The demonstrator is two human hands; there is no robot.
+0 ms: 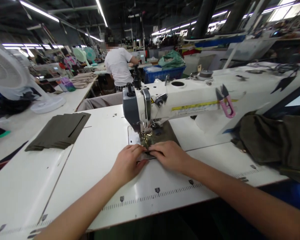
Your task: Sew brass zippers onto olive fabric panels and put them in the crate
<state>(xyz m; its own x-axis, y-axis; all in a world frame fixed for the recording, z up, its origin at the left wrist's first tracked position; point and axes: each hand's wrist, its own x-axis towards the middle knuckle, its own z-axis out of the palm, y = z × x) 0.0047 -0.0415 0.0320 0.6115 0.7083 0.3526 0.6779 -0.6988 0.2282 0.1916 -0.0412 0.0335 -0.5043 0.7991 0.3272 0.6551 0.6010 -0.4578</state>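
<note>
A dark olive fabric piece (167,133) lies flat under the presser foot of a white sewing machine (187,88). At its near edge, just in front of the needle area, my left hand (130,162) holds the cloth with bent fingers, thumb toward the middle. My right hand (169,155) grips the same edge from the other side, its fingertips nearly meeting the left ones. Gold-coloured parts show between the fingertips and the foot; I cannot tell exactly what they are. The fingertips partly hide the fabric edge.
Stacked olive fabric pieces (57,131) lie at left. Pink-handled thread snips (226,103) rest against the machine arm. More olive cloth (267,136) is heaped at right. A white fan (8,68) stands far left. A person in a white shirt (118,65) works beyond, near a blue crate (162,74).
</note>
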